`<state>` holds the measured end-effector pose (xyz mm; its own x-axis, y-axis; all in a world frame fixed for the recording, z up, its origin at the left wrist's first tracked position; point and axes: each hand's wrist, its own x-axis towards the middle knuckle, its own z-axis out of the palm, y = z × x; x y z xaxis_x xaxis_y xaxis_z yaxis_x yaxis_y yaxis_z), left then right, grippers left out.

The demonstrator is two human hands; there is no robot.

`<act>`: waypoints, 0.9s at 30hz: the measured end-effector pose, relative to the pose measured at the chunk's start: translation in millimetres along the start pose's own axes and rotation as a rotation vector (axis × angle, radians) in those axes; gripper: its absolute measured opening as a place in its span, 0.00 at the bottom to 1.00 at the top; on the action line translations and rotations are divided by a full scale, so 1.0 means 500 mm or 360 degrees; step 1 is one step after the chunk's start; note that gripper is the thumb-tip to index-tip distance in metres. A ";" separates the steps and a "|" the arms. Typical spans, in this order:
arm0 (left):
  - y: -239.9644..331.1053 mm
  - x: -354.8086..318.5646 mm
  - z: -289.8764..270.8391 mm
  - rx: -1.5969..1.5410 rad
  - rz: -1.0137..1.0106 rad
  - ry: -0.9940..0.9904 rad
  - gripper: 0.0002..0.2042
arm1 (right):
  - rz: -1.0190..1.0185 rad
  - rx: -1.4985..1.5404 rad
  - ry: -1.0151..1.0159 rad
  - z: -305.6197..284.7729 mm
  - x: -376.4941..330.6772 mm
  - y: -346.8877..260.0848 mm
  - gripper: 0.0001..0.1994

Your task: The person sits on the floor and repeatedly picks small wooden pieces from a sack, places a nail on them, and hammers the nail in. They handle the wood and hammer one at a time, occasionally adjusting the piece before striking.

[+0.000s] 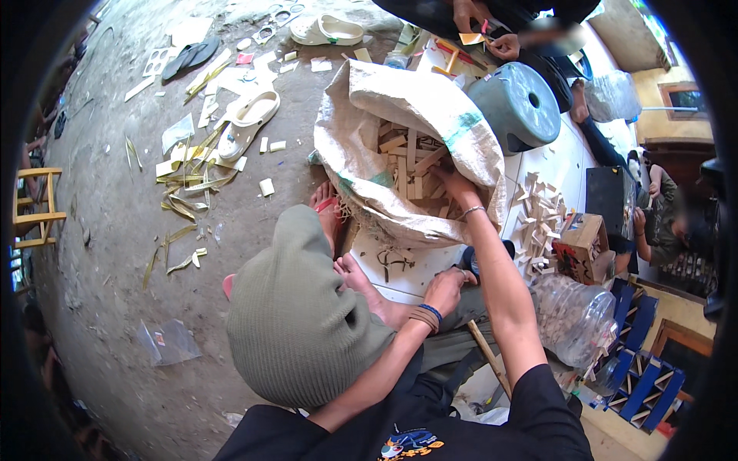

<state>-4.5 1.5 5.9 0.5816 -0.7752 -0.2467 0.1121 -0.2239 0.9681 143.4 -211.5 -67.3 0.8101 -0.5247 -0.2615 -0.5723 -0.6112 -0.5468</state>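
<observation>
In front of me stands a white woven sack, its mouth wide and its rim folded over. Inside lie many small pale wooden pieces. My right hand reaches over the sack's right rim into these pieces; its fingers are largely hidden among them. Low over my lap is my left hand, fingers curled beside a dark blue object. Whatever that hand holds, if anything, is too small to make out. A wooden stick leans across my lap beside my right forearm.
Wooden pieces lie heaped on white tiles, by a cardboard box and a clear plastic jar. A grey-blue stool stands beyond the sack. Cream clogs and scraps litter the left ground. A co-worker's hands hold something orange.
</observation>
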 end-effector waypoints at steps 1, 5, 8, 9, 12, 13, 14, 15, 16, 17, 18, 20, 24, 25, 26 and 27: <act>0.000 0.000 0.002 -0.0003 -0.0016 -0.0017 0.16 | -0.0004 0.0068 0.0015 -0.006 0.002 -0.008 0.30; -0.007 -0.002 0.009 0.0033 0.0061 0.0012 0.15 | 0.0096 0.0449 0.0030 -0.029 0.012 -0.059 0.28; -0.011 0.002 0.013 0.0049 0.0090 0.0020 0.15 | 0.0512 0.0634 0.0068 -0.046 0.016 -0.100 0.20; -0.012 0.002 0.013 0.0047 0.0089 0.0020 0.15 | 0.0674 0.0813 -0.0062 -0.064 0.018 -0.108 0.18; -0.012 0.002 0.013 0.0031 0.0072 0.0010 0.14 | 0.0828 0.1146 -0.0259 -0.089 0.008 -0.129 0.12; -0.012 0.002 0.013 0.0037 0.0041 -0.0009 0.14 | 0.0820 0.1229 -0.0301 -0.093 0.004 -0.133 0.11; -0.012 0.002 0.012 0.0017 0.0062 0.0014 0.14 | 0.0795 0.1327 -0.0307 -0.094 0.001 -0.135 0.11; -0.013 0.002 0.013 0.0009 0.0062 0.0017 0.14 | 0.0770 0.1432 -0.0317 -0.093 -0.002 -0.136 0.12; -0.013 0.002 0.013 0.0009 0.0052 0.0015 0.14 | 0.0774 0.1524 -0.0310 -0.092 -0.003 -0.134 0.12; -0.014 0.001 0.013 0.0003 0.0062 0.0018 0.15 | 0.0707 0.1514 -0.0353 -0.090 -0.004 -0.130 0.13; -0.014 0.001 0.014 0.0007 0.0061 0.0017 0.15 | 0.0669 0.1492 -0.0380 -0.086 -0.003 -0.124 0.13; -0.015 0.001 0.015 0.0002 0.0063 0.0013 0.15 | 0.0594 0.1434 -0.0361 -0.078 0.000 -0.105 0.15; -0.017 0.003 0.013 -0.0019 0.0033 -0.0012 0.15 | 0.0081 0.0622 -0.0166 -0.044 0.006 -0.071 0.22; -0.018 0.003 0.013 -0.0012 0.0007 -0.0033 0.15 | -0.0056 0.0220 -0.0087 -0.035 0.004 -0.065 0.25; -0.020 0.002 0.014 -0.0019 0.0055 0.0007 0.14 | -0.0164 0.0182 -0.0023 -0.023 -0.001 -0.062 0.27; -0.021 0.000 0.016 -0.0015 0.0090 0.0046 0.12 | -0.0194 0.0114 0.0057 -0.011 -0.008 -0.062 0.29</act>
<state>-12.3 -1.0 -4.8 0.6101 -0.7690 -0.1906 0.0859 -0.1750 0.9808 157.0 -193.7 -45.2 0.8673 -0.4706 -0.1621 -0.4585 -0.6285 -0.6284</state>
